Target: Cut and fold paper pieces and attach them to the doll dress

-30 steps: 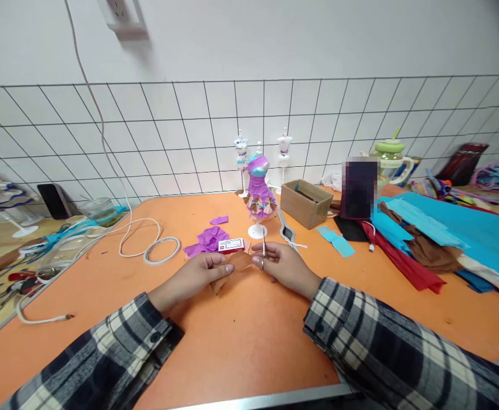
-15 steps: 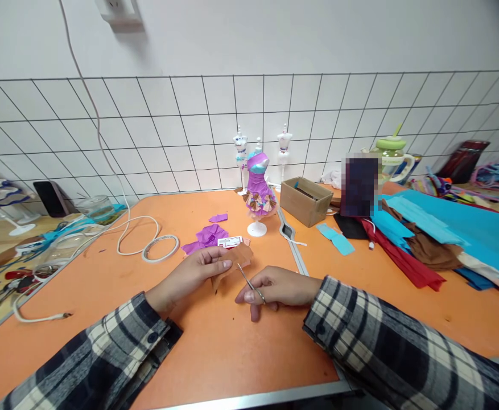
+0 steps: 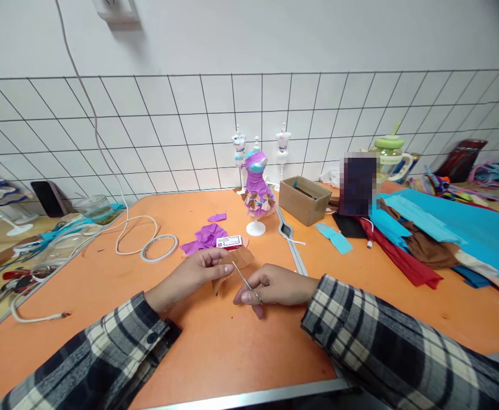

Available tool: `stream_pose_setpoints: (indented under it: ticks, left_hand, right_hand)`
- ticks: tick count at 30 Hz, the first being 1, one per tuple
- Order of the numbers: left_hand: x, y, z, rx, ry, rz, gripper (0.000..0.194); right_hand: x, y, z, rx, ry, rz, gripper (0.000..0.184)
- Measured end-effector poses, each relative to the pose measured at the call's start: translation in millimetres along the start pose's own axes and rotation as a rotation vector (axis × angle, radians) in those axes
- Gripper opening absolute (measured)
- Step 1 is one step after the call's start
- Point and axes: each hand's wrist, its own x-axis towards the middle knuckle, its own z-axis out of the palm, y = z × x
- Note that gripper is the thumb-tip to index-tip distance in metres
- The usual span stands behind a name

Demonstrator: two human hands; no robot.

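Near the middle of the orange table, my left hand pinches a piece of brown crepe paper between thumb and fingers. My right hand grips a pair of small scissors by the handles; their tips lie against the brown paper beside my left thumb. Just behind the paper are a small red-and-white box and crumpled purple paper. Farther back stands a small mannequin in a purple dress with a ruffled brown-and-pink hem, on a white round base.
An open cardboard box stands right of the mannequin, with a light-blue paper piece before it. Coloured paper sheets spread over the right side. A white cable and a tape roll lie left. Two bare mannequins are behind.
The scissor tips have shifted slightly left along the brown paper, closer to my left thumb. The brown paper's far part has tilted a little. The view has moved slightly.
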Motion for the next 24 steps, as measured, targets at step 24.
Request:
stream_pose_setpoints:
  ticks: [24]
  left_hand:
    - [-6.0,-1.8,3.6,-0.044,-0.048,0.126,0.05]
  right_hand:
    - [-4.6,-8.0,7.6,0.093,-0.136,-0.048,0.049]
